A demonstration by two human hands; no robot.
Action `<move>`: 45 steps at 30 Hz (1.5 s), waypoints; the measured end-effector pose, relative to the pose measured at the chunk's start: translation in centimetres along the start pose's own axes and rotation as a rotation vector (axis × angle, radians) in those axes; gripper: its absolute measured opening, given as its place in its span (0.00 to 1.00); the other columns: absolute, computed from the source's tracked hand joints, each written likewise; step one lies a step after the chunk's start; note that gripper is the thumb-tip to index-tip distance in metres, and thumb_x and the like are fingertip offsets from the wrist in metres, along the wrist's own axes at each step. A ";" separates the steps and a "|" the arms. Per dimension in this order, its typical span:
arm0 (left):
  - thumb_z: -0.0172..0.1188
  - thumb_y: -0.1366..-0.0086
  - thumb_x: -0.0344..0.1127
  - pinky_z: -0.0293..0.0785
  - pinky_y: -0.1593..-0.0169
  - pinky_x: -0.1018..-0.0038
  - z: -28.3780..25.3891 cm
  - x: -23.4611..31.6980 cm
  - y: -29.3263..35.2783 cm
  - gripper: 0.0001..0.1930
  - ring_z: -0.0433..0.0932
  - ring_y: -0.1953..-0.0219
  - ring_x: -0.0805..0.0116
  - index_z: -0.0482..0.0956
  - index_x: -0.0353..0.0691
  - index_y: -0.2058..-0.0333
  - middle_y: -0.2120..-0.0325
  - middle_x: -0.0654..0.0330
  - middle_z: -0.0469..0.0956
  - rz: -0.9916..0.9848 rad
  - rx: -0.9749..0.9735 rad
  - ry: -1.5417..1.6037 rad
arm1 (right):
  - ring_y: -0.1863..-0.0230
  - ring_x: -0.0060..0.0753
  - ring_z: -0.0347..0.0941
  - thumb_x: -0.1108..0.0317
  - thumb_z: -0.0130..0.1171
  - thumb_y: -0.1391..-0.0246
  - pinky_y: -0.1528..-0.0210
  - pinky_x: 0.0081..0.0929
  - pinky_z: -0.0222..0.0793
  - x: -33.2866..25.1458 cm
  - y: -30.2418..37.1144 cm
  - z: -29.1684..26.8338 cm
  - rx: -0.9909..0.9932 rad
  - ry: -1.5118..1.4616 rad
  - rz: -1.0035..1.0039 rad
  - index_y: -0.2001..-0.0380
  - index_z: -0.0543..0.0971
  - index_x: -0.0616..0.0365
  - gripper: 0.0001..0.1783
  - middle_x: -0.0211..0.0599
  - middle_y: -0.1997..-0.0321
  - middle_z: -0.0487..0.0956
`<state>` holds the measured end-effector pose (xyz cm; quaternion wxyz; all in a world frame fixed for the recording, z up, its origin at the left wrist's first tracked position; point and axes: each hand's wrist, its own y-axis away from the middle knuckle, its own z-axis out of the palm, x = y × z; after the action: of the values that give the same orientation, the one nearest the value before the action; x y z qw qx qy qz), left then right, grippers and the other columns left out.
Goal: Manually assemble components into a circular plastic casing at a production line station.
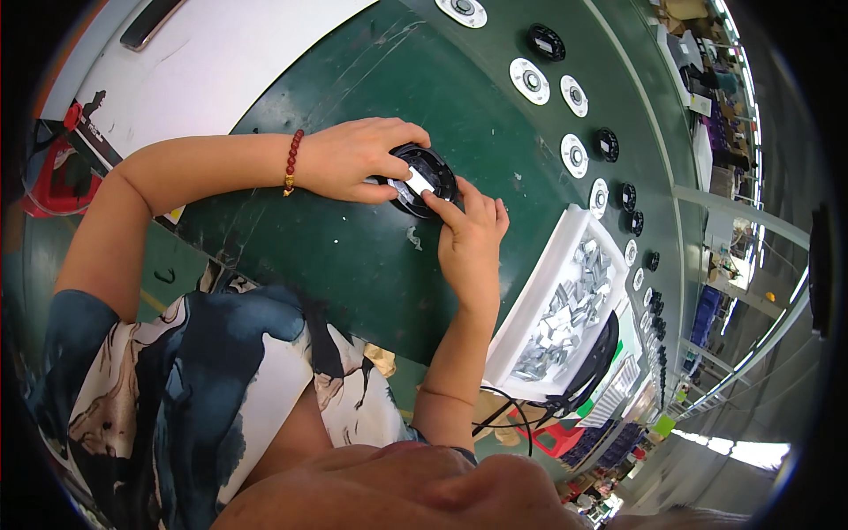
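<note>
A black round plastic housing (435, 165) lies on the green work surface between my hands, its hollow side facing up. My left hand (358, 159) grips it from the left, with the fingers over the far rim and the thumb at the near side. Inside the housing sits a small white rectangular piece (419, 182). My right hand (473, 234) holds the right rim, and one of its fingertips presses on or beside the white piece. The fingers partly cover the housing's edge. A red bead bracelet (292, 159) circles my left wrist.
To the right stands a white tray (503, 349) full of small silver-white pieces. White discs (530, 80) and black round housings (546, 41) line the green belt (609, 88) beyond. A phone (152, 22) lies on the white board (212, 66) at far left. Black cables (517, 411) hang near the tray.
</note>
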<state>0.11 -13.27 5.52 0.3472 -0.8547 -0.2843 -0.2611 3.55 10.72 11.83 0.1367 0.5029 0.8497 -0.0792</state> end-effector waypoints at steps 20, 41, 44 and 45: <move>0.67 0.50 0.30 0.64 0.35 0.60 -0.6 0.1 -0.8 0.40 0.67 0.38 0.49 0.65 0.43 0.36 0.34 0.51 0.58 -0.159 -0.133 0.106 | 0.29 0.62 0.52 0.40 0.49 0.38 0.32 0.57 0.52 16.5 21.3 -4.7 0.238 0.250 1.330 0.33 0.66 0.52 0.38 0.59 0.28 0.56; 0.68 0.49 0.32 0.64 0.35 0.59 -0.1 0.0 -1.1 0.42 0.66 0.37 0.48 0.63 0.46 0.34 0.33 0.53 0.56 -0.102 -0.143 0.054 | 0.35 0.59 0.63 0.29 0.50 0.47 0.34 0.54 0.55 28.6 13.8 -7.9 0.324 0.363 1.311 0.46 0.78 0.60 0.44 0.54 0.39 0.74; 0.68 0.49 0.33 0.63 0.35 0.58 0.1 -0.2 -1.2 0.42 0.65 0.37 0.48 0.63 0.46 0.34 0.33 0.53 0.56 -0.088 -0.144 0.052 | 0.40 0.60 0.66 0.29 0.53 0.50 0.37 0.55 0.57 28.2 13.8 -6.9 0.462 0.414 1.211 0.51 0.80 0.61 0.43 0.51 0.43 0.75; 0.68 0.49 0.33 0.63 0.35 0.58 0.1 -0.2 -1.2 0.42 0.65 0.37 0.49 0.62 0.46 0.34 0.32 0.53 0.56 -0.080 -0.146 0.047 | 0.40 0.60 0.66 0.29 0.53 0.50 0.37 0.55 0.57 28.2 14.1 -7.0 0.463 0.418 1.211 0.51 0.80 0.61 0.43 0.51 0.43 0.75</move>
<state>-0.86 -12.53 5.86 0.2797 -0.8593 -0.2904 -0.3147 1.95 42.91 9.76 -0.1213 0.9110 0.3880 -0.0698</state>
